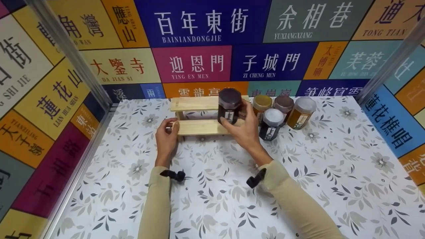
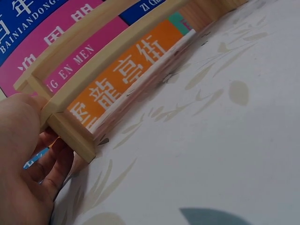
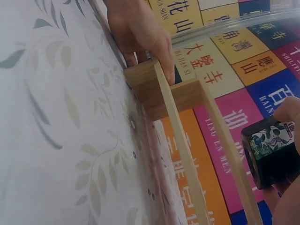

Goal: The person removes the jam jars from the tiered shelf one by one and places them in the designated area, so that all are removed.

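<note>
A small two-tier wooden rack stands on the table near the back wall. My left hand grips its left end, thumb on the front board and fingers bent around the side, as the left wrist view shows with the hand at the rack's end. My right hand holds a dark jar with a purplish lid over the right part of the rack. In the right wrist view this jar shows a leafy label and appears raised off the boards. It hides part of the rack.
Right of the rack cluster several jars: a yellow-lidded one, a brown-lidded one, a white-lidded dark one and a white-lidded amber one. Sign-covered panels close off the back and sides of the flower-patterned table.
</note>
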### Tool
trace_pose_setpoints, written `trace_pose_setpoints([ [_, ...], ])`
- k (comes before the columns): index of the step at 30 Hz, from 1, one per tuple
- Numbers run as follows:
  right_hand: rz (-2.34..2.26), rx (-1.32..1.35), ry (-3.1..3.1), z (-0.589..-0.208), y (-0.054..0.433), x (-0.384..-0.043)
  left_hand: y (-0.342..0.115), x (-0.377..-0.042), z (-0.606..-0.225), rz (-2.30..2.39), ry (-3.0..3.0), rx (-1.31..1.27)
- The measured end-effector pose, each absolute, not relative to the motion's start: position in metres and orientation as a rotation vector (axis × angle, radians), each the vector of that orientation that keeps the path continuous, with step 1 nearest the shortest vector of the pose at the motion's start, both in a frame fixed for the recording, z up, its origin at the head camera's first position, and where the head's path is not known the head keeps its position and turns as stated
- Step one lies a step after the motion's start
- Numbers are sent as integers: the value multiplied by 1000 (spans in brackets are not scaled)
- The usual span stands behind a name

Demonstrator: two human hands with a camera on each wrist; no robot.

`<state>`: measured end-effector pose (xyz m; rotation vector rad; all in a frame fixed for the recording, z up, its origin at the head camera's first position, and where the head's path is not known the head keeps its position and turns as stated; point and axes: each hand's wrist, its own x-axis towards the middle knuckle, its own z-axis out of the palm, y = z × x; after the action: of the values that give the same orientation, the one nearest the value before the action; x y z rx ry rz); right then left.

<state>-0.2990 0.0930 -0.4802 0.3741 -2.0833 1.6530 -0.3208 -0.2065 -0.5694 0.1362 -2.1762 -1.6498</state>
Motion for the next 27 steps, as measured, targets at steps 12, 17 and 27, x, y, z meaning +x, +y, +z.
trace_pose_setpoints([
  [12,1701,180,-1955,-474,174,-275,-204,-322,-569,-1675,-2134,131],
  [17,1678,105,-1884,-468,210,-274,-200,-322,-568,-1679,-2134,134],
  [27,1570,-9,-1857,-465,248,-264,-202,-319,-567,-1679,-2115,131],
])
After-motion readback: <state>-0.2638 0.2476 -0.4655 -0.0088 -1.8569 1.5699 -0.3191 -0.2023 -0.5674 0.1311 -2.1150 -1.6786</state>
